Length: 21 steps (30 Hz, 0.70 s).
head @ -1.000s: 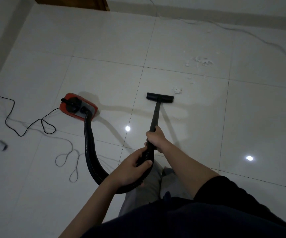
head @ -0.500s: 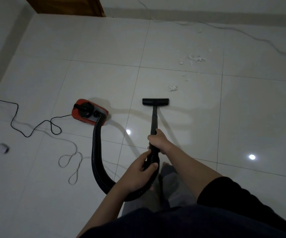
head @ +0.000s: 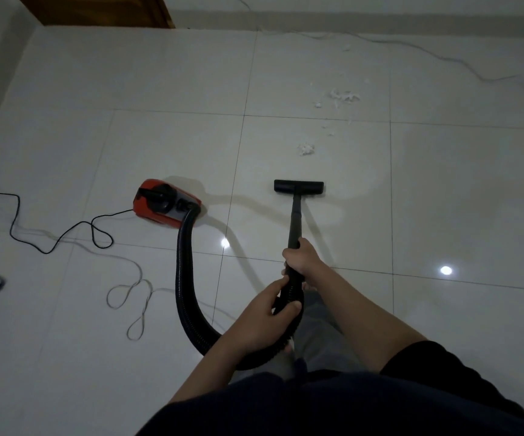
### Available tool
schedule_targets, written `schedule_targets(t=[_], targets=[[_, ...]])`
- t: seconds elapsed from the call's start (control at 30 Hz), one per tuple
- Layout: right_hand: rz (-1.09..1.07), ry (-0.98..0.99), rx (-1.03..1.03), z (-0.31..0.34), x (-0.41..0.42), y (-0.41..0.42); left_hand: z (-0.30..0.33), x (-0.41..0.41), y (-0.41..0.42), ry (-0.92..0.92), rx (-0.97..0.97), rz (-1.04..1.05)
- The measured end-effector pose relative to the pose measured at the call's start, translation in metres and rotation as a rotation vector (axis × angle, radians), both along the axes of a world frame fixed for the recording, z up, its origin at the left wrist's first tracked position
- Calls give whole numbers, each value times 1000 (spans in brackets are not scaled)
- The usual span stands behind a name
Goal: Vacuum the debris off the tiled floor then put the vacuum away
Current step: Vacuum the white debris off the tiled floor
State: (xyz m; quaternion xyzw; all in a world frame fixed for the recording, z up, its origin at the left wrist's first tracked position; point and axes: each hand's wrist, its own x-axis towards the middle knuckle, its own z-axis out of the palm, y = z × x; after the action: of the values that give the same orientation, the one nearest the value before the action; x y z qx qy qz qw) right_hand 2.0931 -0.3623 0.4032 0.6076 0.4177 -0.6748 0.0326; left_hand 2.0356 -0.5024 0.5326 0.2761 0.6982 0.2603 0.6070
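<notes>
Both hands grip the vacuum wand (head: 295, 218) — right hand (head: 301, 258) ahead, left hand (head: 270, 313) on the hose end. The floor nozzle (head: 298, 187) has drawn back from the nearest paper scrap (head: 306, 149); the scattered debris (head: 342, 97) beyond remains — another forward pass seems due.

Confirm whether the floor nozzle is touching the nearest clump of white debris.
No, the floor nozzle sits apart from the nearest white debris clump, with bare tile between them.
</notes>
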Motion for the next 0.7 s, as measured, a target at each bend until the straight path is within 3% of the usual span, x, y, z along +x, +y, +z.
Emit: schedule_targets(t=[0.37,0.7], targets=[[-83,4,10,-14,13,-36,-2,4,-28,17,16,-90],[-71,37,45,-19,14,-11,-2,10,-6,-37,2,-33]])
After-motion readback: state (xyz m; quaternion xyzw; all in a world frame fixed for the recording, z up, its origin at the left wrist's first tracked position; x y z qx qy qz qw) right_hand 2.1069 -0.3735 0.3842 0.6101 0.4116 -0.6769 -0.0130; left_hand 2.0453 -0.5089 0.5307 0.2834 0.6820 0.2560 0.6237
